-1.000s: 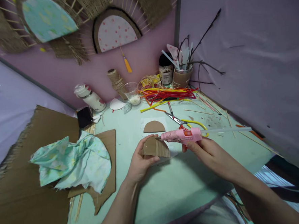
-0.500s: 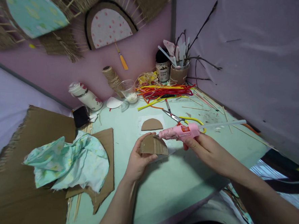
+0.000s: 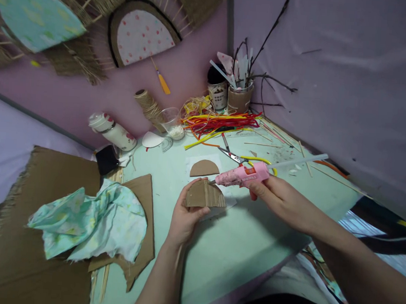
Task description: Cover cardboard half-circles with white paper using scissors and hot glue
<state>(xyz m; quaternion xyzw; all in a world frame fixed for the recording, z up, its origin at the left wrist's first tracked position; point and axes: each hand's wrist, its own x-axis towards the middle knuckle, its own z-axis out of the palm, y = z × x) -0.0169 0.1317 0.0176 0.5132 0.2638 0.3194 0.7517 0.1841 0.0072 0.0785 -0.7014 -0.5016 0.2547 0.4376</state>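
Note:
My left hand (image 3: pixel 185 219) grips a half-round cardboard piece (image 3: pixel 196 195) by its left side, thumb along the lower straight edge. Part of the piece's face shows bare ridges. My right hand (image 3: pixel 272 197) is closed round a pink hot glue gun (image 3: pixel 244 174), with a clear glue stick (image 3: pixel 300 161) jutting from its back. The nozzle points left and sits at the upper right of the cardboard; whether it touches cannot be made out. Just beyond lies a second half-round cardboard piece (image 3: pixel 205 167) on white paper.
Scissors (image 3: pixel 235 157) with yellow handles lie behind the glue gun. Red and yellow pipe cleaners (image 3: pixel 221 123), a twine spool (image 3: pixel 149 107) and a white bottle (image 3: pixel 113 132) line the back. Crumpled green floral cloth (image 3: pixel 98 223) rests on cardboard (image 3: pixel 147 222) at left.
The glue gun's nozzle has shifted slightly along the cardboard piece, which my left hand has tilted a little. The whole view has drifted slightly.

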